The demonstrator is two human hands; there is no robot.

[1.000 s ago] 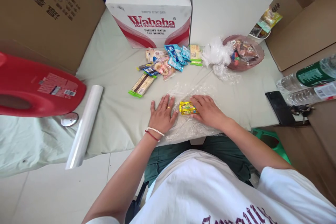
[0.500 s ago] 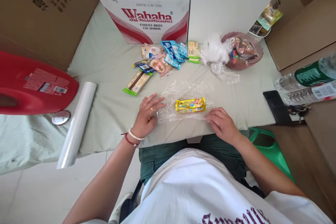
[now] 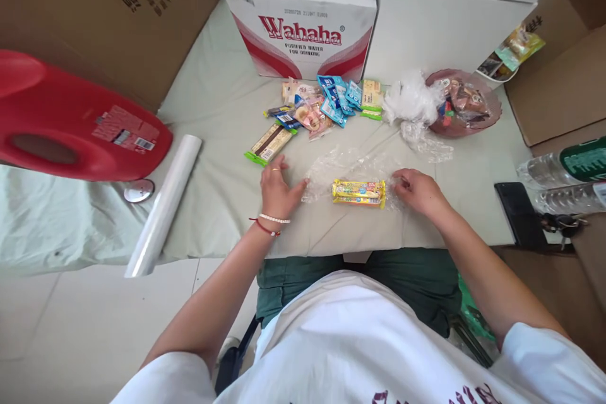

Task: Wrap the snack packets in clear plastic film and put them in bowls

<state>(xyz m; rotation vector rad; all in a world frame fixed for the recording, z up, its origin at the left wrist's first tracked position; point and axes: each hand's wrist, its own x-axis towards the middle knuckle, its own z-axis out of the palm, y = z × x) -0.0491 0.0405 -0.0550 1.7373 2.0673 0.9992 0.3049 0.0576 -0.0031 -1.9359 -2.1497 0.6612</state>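
A small yellow snack packet (image 3: 358, 193) with colourful print lies on a crumpled sheet of clear plastic wrap (image 3: 331, 164), close to the sheet's near edge. My left hand (image 3: 279, 192) is left of it, fingers apart and thumb stretched out to the wrap's left edge. On the other side, my right hand (image 3: 421, 192) has its fingers curled together at the wrap's right edge, beside the packet's end. How much film lies over the packet is hard to make out.
Behind are wrapped snacks (image 3: 312, 107), a crumpled plastic bag (image 3: 411, 101), a pink bowl (image 3: 492, 104) and a Wahaha carton (image 3: 303, 31). A plastic wrap roll (image 3: 165, 202) and red jug (image 3: 85, 120) stand left; a phone (image 3: 519, 214) and bottles (image 3: 544, 170) lie right.
The wrap now reaches less far towards me in front of the packet. My left thumb has swung out to the wrap's edge. The whole view has shifted, moving things rightward.
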